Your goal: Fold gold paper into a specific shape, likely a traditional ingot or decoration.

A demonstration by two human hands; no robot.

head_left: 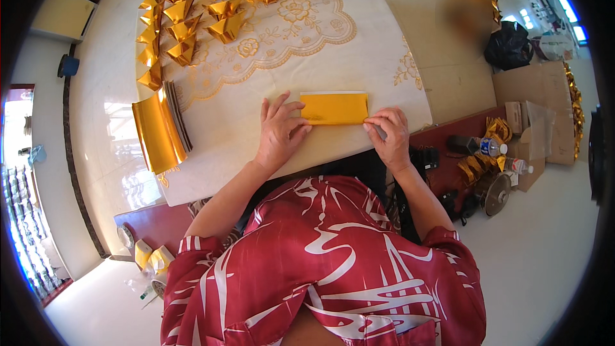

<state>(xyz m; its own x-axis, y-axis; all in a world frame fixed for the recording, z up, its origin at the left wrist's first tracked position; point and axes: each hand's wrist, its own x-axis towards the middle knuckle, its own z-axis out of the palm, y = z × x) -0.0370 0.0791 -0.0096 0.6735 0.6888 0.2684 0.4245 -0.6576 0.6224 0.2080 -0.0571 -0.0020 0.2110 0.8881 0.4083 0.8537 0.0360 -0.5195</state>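
A narrow folded strip of shiny gold paper (334, 106) lies on the embroidered white tablecloth (243, 109), centred before me. My left hand (282, 127) pinches its lower left corner between thumb and finger, the other fingers raised. My right hand (389, 134) holds the lower right corner the same way. Left of my left hand rests a stack of gold foil sheets (152, 131) with darker edges. Several folded gold paper ingots (224, 25) stand in rows along the far and left parts of the table.
At the right, a red bench (448, 133) holds plastic bottles (492, 147), gold folded paper and a metal lid (492, 193). Beyond are cardboard boxes (538, 115) and a black bag (509, 45). Yellow packets (157, 259) lie at lower left. A blurred patch covers the upper right.
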